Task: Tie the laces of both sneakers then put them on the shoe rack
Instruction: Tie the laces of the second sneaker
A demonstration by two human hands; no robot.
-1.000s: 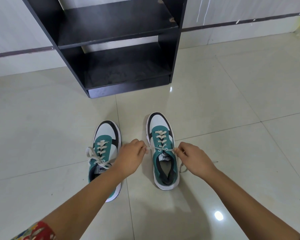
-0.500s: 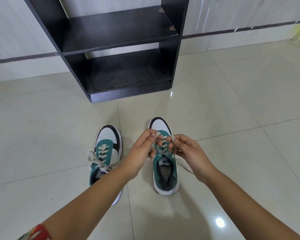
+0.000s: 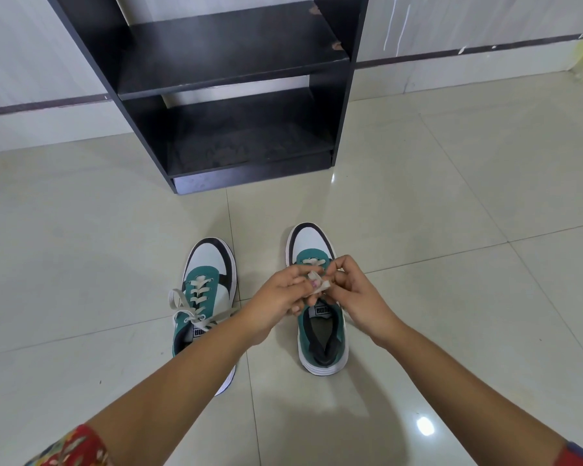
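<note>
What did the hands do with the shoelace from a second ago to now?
A second ago the hands pulled the lace ends out to each side. Now the left hand and right hand have come together over the right sneaker, pinching the lace between them. The left sneaker, with its laces already in a bow, and the shoe rack stayed where they were.

A single wide-angle view comes from the person's head, looking forward and steeply down along both forearms. The hands [image 3: 320, 290] meet near the middle of the frame, close under the camera, over the right sneaker [image 3: 320, 317], with the left sneaker [image 3: 206, 297] just beside it. The tiled floor [image 3: 451, 230] fills most of the frame; the black shoe rack [image 3: 236, 79] and the wall base stand farther off along the top edge, bowed by the lens.
</note>
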